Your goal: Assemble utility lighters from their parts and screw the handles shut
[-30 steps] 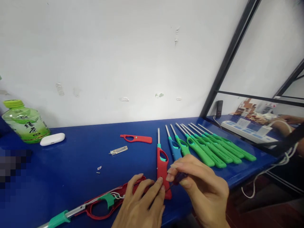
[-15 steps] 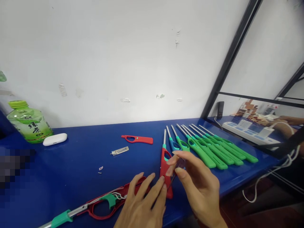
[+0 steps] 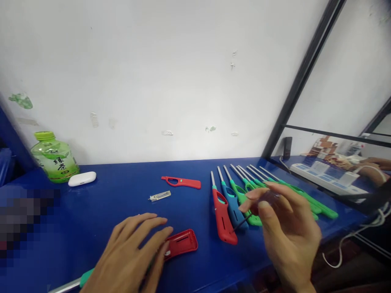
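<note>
My right hand (image 3: 287, 232) grips a screwdriver (image 3: 269, 198) by its dark, see-through handle. Its thin shaft slants down left, its tip appearing near the lower end of a red long-necked lighter (image 3: 224, 217). My left hand (image 3: 131, 244) lies over an opened red lighter (image 3: 185, 242), fingers stretched and spread. Much of that lighter is under the hand; its hollow handle end shows on the right and its green collar (image 3: 87, 276) and metal tube at lower left. A loose red shell half (image 3: 185, 182) and a small clear-and-metal part (image 3: 159, 196) lie farther back.
A blue lighter (image 3: 233, 203) and several green lighters (image 3: 320, 203) line up right of the red one. A green tea bottle (image 3: 56, 158) and a white earphone case (image 3: 82, 179) stand back left. A power strip (image 3: 330, 175) and black frame post (image 3: 301, 77) are at right.
My left hand has moved left, off the whole red lighter. My right hand with the screwdriver has shifted right, and that lighter now lies closer alongside the blue one.
</note>
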Demonstrator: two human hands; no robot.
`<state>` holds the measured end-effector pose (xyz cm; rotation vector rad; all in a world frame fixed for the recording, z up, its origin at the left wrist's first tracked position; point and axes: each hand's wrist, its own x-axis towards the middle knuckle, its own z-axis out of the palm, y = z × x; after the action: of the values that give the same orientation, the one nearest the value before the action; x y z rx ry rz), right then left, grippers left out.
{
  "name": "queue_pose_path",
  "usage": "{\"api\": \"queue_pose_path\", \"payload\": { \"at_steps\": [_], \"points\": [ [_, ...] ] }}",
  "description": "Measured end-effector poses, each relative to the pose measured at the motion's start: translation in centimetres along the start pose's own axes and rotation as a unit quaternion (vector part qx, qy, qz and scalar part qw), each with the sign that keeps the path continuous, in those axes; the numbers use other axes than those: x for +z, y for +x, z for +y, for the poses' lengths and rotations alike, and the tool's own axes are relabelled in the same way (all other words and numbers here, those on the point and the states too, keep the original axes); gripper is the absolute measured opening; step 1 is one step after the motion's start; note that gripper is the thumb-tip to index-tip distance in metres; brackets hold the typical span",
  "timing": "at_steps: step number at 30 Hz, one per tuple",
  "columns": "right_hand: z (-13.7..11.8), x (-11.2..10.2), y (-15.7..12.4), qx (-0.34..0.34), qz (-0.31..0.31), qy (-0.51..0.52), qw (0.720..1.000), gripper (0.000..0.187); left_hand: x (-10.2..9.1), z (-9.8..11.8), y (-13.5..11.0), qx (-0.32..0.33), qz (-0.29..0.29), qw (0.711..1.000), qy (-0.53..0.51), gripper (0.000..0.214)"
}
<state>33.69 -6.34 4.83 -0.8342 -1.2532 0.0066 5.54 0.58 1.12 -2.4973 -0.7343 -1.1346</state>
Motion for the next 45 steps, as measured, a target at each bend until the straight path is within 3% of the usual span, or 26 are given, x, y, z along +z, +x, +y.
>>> {"api": "queue_pose_path", "payload": {
  "at_steps": [5,11,13,16,20,23,26,28,32,40,43,45],
  "points": [
    [0.9,-0.5,0.2,0.056,-0.153,-0.064,0.985,0.030,0.1,-2.6,-3.5,-0.057,0.010,0.998,-0.009,0.025],
    [-0.2,-0.5,0.5,0.049,-0.096,-0.032,0.994,0.033,-0.9,-3.8,-4.4,-0.076,0.017,0.997,-0.014,0.020],
    [-0.6,-0.1,1.3,0.048,-0.135,-0.034,0.989,0.034,-1.1,-4.5,-4.8,-0.090,0.018,0.996,-0.015,0.020],
    [-0.5,1.3,2.8,0.026,-0.245,-0.044,0.968,0.034,-0.9,-5.7,-5.3,-0.120,0.004,0.993,0.014,0.024],
    [0.2,4.3,4.8,-0.027,-0.402,-0.097,0.910,0.029,-0.8,-6.7,-4.9,-0.139,0.009,0.989,0.052,0.026],
    [1.2,6.5,5.7,-0.074,-0.527,-0.181,0.827,0.032,-1.2,-6.8,-4.2,-0.135,0.027,0.989,0.058,0.025],
    [2.8,7.9,5.6,-0.101,-0.594,-0.260,0.755,0.037,-1.6,-6.6,-3.7,-0.142,0.020,0.988,0.060,0.029],
    [3.9,8.5,5.2,-0.105,-0.607,-0.272,0.739,0.038,-1.7,-6.5,-3.7,-0.152,0.011,0.987,0.056,0.034],
    [5.5,8.5,4.6,-0.113,-0.613,-0.269,0.734,0.031,-1.8,-6.1,-3.4,-0.149,0.003,0.988,0.041,0.033],
    [5.6,8.0,6.0,-0.125,-0.575,-0.281,0.758,0.022,-2.2,-4.6,-2.3,-0.099,0.063,0.993,0.010,0.023],
    [5.2,8.1,6.3,-0.137,-0.570,-0.283,0.759,0.020,-2.2,-5.4,-2.3,-0.090,0.036,0.995,0.034,0.028],
    [4.7,8.2,6.3,-0.148,-0.572,-0.280,0.757,0.019,-2.2,-6.4,-2.0,-0.108,-0.030,0.993,0.037,0.034]
  ]
}}
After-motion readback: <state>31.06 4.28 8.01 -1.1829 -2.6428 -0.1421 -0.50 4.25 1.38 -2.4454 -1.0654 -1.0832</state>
